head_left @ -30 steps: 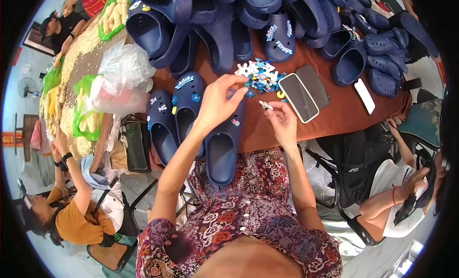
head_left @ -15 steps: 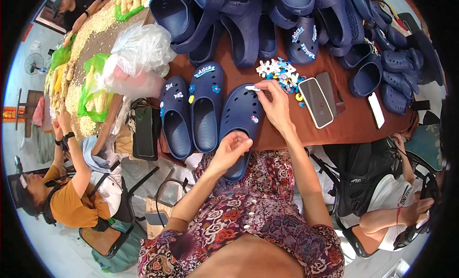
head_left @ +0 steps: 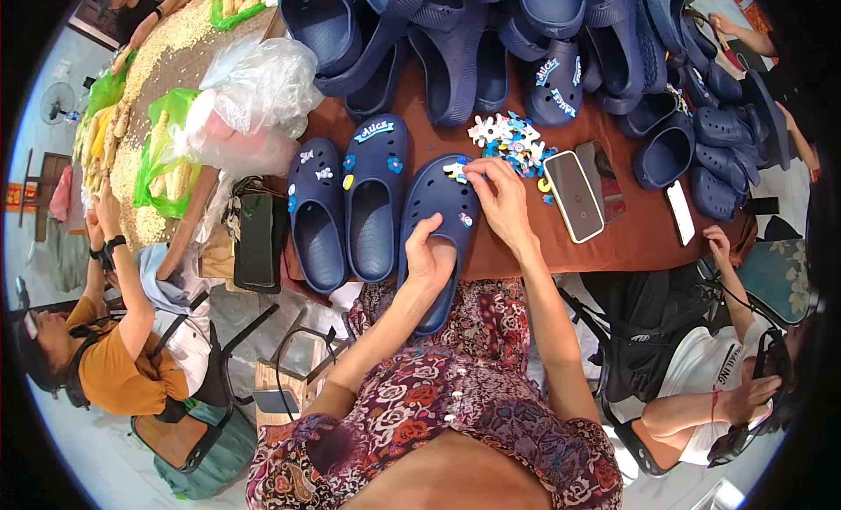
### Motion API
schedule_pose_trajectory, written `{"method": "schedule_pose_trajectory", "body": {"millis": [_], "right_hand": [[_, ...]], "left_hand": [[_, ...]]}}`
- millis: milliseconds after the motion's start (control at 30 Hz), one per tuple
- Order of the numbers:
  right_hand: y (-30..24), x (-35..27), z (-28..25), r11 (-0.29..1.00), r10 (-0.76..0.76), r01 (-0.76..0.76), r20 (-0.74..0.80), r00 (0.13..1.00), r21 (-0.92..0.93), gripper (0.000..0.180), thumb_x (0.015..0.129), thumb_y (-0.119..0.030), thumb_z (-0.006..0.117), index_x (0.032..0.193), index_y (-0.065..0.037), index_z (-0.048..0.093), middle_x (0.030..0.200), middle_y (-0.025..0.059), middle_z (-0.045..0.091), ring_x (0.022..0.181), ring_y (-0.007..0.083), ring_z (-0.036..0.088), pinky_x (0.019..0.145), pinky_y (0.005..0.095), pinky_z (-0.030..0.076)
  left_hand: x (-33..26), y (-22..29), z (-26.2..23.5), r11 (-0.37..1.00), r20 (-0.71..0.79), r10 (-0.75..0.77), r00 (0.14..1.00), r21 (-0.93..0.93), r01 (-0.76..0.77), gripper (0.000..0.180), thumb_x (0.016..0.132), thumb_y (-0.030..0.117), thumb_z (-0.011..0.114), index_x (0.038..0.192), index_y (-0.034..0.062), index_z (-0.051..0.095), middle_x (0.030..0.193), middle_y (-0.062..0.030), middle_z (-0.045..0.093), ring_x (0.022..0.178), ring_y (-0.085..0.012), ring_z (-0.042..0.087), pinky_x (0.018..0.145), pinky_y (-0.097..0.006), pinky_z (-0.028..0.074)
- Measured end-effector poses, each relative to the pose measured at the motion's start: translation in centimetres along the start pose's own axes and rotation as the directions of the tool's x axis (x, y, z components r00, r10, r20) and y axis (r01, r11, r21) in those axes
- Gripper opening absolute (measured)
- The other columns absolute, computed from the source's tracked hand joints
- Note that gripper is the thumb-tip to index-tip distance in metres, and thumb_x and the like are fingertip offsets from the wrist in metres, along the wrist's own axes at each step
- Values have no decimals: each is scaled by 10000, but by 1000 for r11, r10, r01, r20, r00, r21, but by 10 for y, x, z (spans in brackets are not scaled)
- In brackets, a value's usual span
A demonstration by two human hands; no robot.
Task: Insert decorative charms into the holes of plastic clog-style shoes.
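A navy blue clog stands at the table's front edge, toe away from me. My left hand grips its upper at the foot opening, thumb on top and fingers hidden inside. With fingertips pinched, my right hand holds a small white, blue and yellow shoe charm against the holes near the toe. A small pinkish charm sits lower on the same upper. To the left are two more navy clogs, one with a blue banner charm, the other with several small white and blue charms.
A heap of loose charms lies beyond my right hand, beside a white-edged phone. Many navy clogs are piled at the back and right. Plastic bags stand at left. Co-workers sit on both sides; one handles corn cobs.
My left thumb has moved up onto the clog's upper, with the fingers now inside the opening. The charm in my right hand has turned its coloured face up and lies against the toe.
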State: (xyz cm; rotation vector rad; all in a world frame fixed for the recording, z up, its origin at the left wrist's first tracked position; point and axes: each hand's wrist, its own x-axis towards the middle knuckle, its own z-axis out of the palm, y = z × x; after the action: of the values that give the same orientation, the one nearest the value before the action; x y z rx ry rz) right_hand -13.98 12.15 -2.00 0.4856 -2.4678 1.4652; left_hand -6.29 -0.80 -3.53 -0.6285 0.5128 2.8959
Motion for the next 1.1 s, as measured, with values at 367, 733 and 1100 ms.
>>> {"method": "schedule_pose_trajectory", "body": {"millis": [367, 733, 1100], "right_hand": [[-12, -2, -29, 994, 92, -83, 131, 987, -77, 241, 809, -108, 672, 1044, -64, 650, 884, 51, 613, 824, 220, 555, 739, 329, 449], [-21, -28, -51, 914, 216, -292, 271, 938, 282, 245, 804, 8, 672, 1045, -8, 634, 938, 33, 589, 899, 118, 586, 822, 258, 494], [-33, -51, -57, 909, 259, -279, 107, 960, 310, 212, 768, -11, 719, 975, -9, 673, 910, 58, 627, 842, 138, 636, 756, 263, 527]], "left_hand": [[-20, -16, -13, 998, 87, -25, 996, 64, 20, 329, 829, 26, 549, 1154, -24, 529, 1121, -99, 591, 1083, -205, 549, 995, -353, 394], [-59, -29, -26, 607, 188, 103, 977, 766, -212, 206, 835, 47, 581, 1033, 2, 613, 979, -72, 627, 891, -169, 597, 814, -310, 469], [-75, -12, -11, -51, 361, 99, 927, 933, -357, 197, 785, 138, 623, 946, 23, 626, 867, -78, 601, 809, -190, 581, 768, -349, 469]]}}
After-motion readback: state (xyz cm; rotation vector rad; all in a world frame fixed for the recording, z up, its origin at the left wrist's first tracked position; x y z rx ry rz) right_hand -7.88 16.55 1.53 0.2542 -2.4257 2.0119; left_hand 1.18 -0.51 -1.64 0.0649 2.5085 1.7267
